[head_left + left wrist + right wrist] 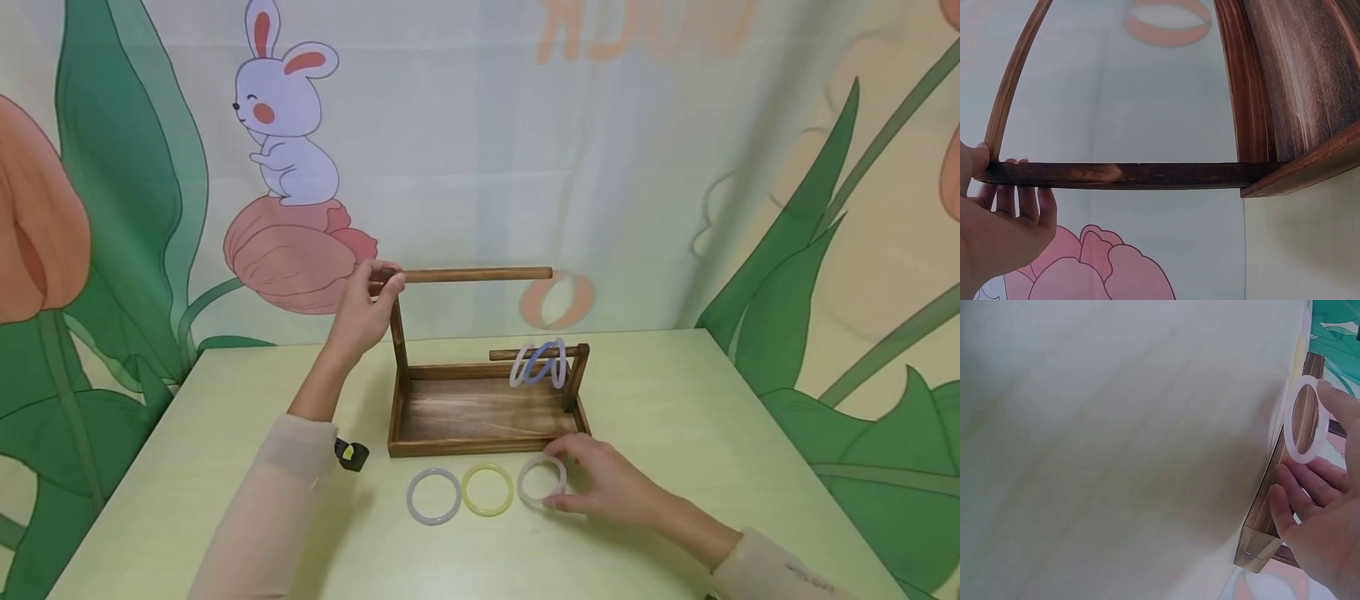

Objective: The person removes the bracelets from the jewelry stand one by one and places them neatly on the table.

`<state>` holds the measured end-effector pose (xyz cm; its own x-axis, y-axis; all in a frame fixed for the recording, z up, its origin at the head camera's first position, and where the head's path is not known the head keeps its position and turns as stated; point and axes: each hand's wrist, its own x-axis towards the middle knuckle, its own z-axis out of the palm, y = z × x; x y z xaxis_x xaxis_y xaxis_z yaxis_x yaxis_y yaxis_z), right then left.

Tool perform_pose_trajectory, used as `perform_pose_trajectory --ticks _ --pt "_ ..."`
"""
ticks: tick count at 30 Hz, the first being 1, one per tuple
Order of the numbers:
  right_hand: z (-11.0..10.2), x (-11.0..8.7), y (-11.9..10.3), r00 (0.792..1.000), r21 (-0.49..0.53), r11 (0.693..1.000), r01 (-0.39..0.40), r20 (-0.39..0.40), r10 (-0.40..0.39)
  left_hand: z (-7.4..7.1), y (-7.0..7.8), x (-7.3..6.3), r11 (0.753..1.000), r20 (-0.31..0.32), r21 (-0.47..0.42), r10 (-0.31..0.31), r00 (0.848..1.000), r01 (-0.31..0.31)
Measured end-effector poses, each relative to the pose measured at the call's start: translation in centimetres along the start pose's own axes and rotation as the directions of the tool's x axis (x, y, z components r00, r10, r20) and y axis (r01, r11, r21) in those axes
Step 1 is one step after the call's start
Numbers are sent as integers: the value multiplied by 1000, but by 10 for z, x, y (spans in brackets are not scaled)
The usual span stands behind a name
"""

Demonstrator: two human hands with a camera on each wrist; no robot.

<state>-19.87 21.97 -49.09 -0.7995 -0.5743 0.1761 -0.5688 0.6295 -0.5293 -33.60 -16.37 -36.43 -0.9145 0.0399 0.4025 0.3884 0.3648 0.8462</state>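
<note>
Our left hand clamps the rack's top corner; our right hand pinches the whitish ring. Looks like pickup; next move needs a steady lift.

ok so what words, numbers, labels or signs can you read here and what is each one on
Orange letters on the pale printed fabric backdrop, top: cut off and blurred, unreadable.
Orange oval ring, lower on it: possibly "O", or just a shape.
Dark mark on the sheer beige right sleeve: too small to read.
Yellow mark on the small black object by the left sleeve: too small.
</note>
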Motion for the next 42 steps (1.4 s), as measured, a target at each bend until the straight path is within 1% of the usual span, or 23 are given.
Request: perform_pose_trajectory --ticks 8,14,17,29,37,42 --pt "0 4 -3 997 -70 998 -3 73 8 -1 -3 -1 1000 1 6 -1 1000 1" --pt "0 5 -4 996 -149 989 -3 91 17 0 -2 1 1000 3 4 -2 1000 2" --pt "0 5 -4 996 -171 985 5 93 11 0 -2 1 1000 4 6 -1 1000 1" --pt "3 4 -1 995 -182 982 46 95 -29 0 -2 0 1000 -5 5 -11 1000 11" --pt "4 4 -1 997 -149 988 29 80 -17 0 -2 0 1000 -12 2 -10 1000 10" --pt "5 4 2 997 -148 988 33 79 -21 1 -2 0 1000 -12 2 -5 1000 5"
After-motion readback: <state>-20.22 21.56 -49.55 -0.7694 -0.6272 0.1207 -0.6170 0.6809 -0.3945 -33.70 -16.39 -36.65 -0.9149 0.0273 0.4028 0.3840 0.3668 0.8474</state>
